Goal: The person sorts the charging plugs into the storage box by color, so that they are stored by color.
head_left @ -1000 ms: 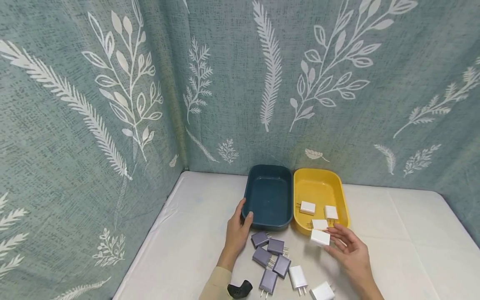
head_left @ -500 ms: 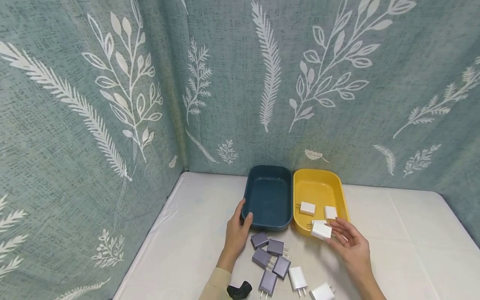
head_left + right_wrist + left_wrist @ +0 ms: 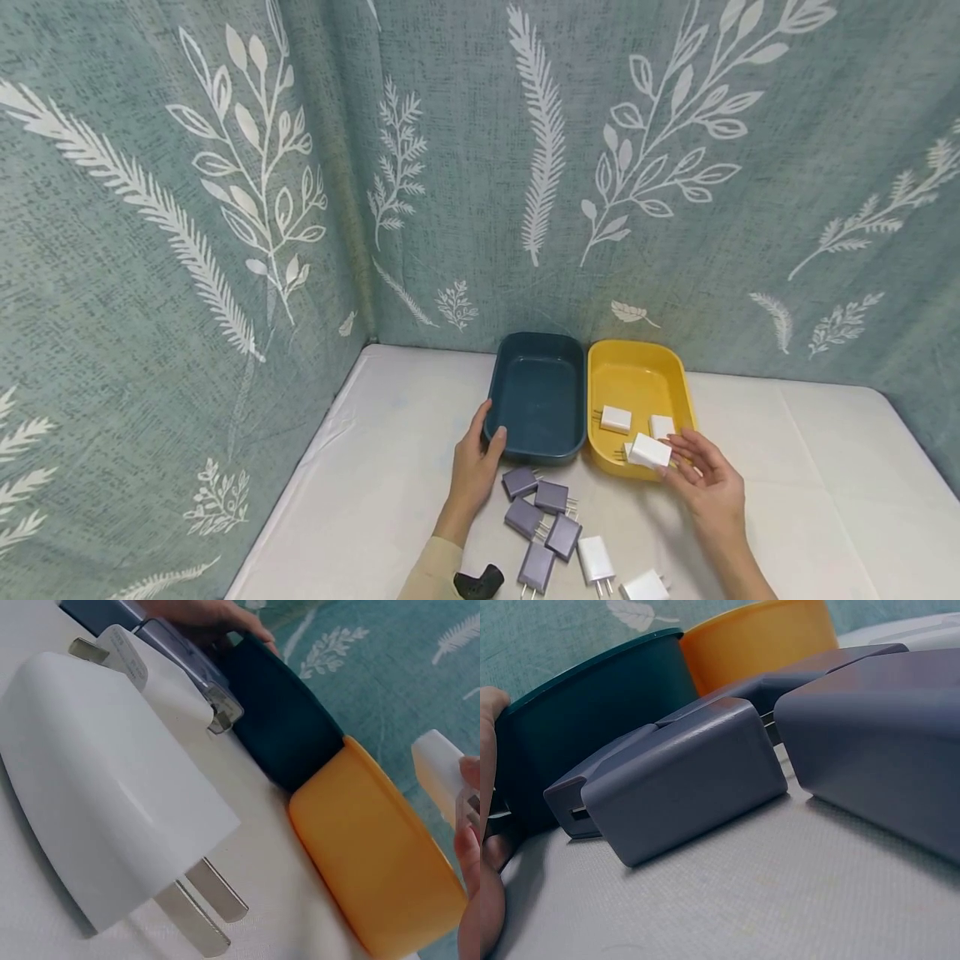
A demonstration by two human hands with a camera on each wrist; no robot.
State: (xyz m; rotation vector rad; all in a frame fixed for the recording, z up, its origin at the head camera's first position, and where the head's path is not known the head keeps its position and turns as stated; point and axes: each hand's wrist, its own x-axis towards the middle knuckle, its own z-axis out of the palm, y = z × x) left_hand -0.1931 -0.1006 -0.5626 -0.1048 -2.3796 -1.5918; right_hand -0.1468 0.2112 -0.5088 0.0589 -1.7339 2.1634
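My right hand (image 3: 708,487) pinches a white plug-in charger (image 3: 650,451) between thumb and fingers, above the near right part of the yellow tray (image 3: 633,354). In the right wrist view, the held charger (image 3: 439,769) is above the yellow rim, its prongs towards the hand. Several white chargers lie inside this tray, one (image 3: 616,419) at left; the held charger partly hides another. My left hand (image 3: 472,467) holds the near left corner of the dark blue tray (image 3: 536,454), thumb at the rim, fingers along the side. No charger shows inside the blue tray.
Several purple-grey chargers (image 3: 536,567) lie clustered before the blue tray. To their right on the white tablecloth (image 3: 360,500) lie two white chargers, one upright in view (image 3: 596,558), one lower (image 3: 645,586). A leaf-patterned curtain (image 3: 480,167) hangs behind.
My right hand has moved slightly forward and right with the white charger, from the yellow tray's near edge to over its inside. My left hand stays at the blue tray.
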